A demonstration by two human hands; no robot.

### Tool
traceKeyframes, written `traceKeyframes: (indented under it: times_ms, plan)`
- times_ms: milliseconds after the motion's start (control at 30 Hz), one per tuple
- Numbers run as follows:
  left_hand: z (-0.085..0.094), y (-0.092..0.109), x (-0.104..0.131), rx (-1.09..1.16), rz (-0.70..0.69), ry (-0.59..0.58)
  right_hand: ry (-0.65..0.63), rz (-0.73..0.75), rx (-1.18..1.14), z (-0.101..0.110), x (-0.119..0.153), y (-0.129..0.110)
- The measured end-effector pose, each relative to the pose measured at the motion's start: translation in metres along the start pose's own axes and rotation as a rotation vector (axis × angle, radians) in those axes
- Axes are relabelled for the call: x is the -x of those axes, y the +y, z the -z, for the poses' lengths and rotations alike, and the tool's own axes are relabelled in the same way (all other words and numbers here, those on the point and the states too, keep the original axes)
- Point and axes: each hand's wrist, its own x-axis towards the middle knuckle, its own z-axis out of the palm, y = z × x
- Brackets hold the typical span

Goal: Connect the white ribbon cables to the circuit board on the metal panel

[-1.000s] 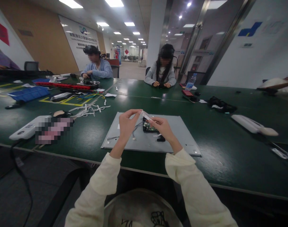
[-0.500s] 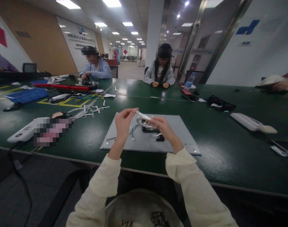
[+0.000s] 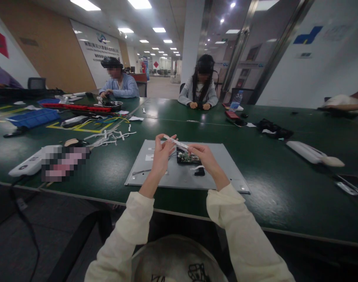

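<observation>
A roll of white tape [image 3: 181, 145] is held up in front of me, its narrow edge turned my way. My right hand [image 3: 204, 156] pinches its near end between thumb and fingers. The fingers of my left hand [image 3: 162, 152] are bent around the other end, where a pale strip sticks out. Below both hands lies a grey metal panel [image 3: 216, 172]. On it sits a green circuit board [image 3: 188, 157] in a black frame, partly covered by my right hand. A small black piece [image 3: 199, 171] and a thin grey cable [image 3: 142, 171] rest nearby on the panel.
Left of the panel are scattered white strips [image 3: 116, 136], a white device [image 3: 35, 160] and a blue tray [image 3: 35, 118]. Another white device [image 3: 309, 152] and a black bundle [image 3: 274, 128] lie to the right. Other people sit around the green table [image 3: 272, 184].
My left hand has turned and come closer to my right. The roll's ring shape, visible before, now shows edge-on, and more of the circuit board is uncovered.
</observation>
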Motion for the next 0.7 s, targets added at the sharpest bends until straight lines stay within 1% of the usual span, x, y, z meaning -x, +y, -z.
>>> traceKeyframes:
  times_ms: [133, 233, 333, 433, 500, 533, 567, 600, 700]
  plan:
    - [0.003, -0.006, -0.008, 0.035, 0.028, -0.063, 0.036, 0.003, 0.093, 0.001, -0.002, 0.004]
    - [0.005, -0.01, -0.011, -0.008, -0.016, -0.085, 0.057, 0.017, 0.142, 0.001, -0.002, 0.006]
    - [0.009, -0.014, -0.014, -0.183, -0.128, -0.068, 0.084, 0.022, 0.184, 0.001, -0.002, 0.005]
    - [0.018, -0.017, -0.015, -0.369, -0.236, 0.009, 0.138, 0.043, 0.228, 0.003, -0.001, 0.004]
    - [0.028, -0.018, -0.012, -0.524, -0.274, 0.056, 0.193, 0.085, 0.259, 0.005, 0.0, 0.002]
    - [0.033, -0.019, -0.009, -0.64, -0.279, 0.054, 0.219, 0.112, 0.274, 0.006, 0.0, 0.001]
    - [0.039, -0.019, -0.004, -0.789, -0.276, 0.008, 0.245, 0.14, 0.288, 0.007, 0.001, 0.0]
    - [0.044, -0.02, 0.001, -0.952, -0.259, -0.065, 0.267, 0.166, 0.303, 0.008, 0.001, -0.001]
    - [0.058, -0.023, 0.019, -1.365, -0.127, -0.244, 0.29, 0.211, 0.34, 0.009, 0.002, -0.003]
